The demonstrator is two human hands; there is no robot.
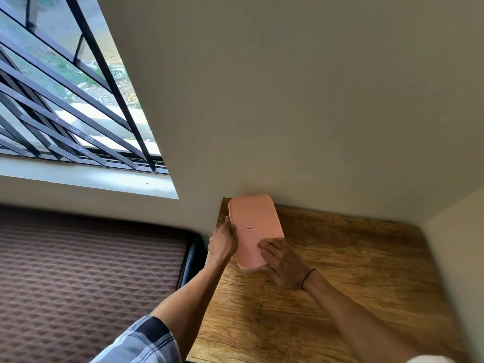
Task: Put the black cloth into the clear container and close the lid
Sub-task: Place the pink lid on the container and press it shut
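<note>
A pink lid point(255, 226) lies flat on top of the clear container, whose pale rim point(248, 270) shows only at the near end. The container sits at the far left corner of the wooden table point(340, 271), against the wall. My left hand point(222, 242) grips the lid's left long edge, thumb on top. Over the lid's near right corner lies my right hand point(282, 260), fingers spread flat and pressing down. The black cloth is not visible; the lid hides the container's inside.
A cream wall point(288, 100) rises directly behind the table and another wall closes the right side. To the left, lower down, lies a brown quilted mattress point(86, 279). A barred window point(65, 100) is at the upper left.
</note>
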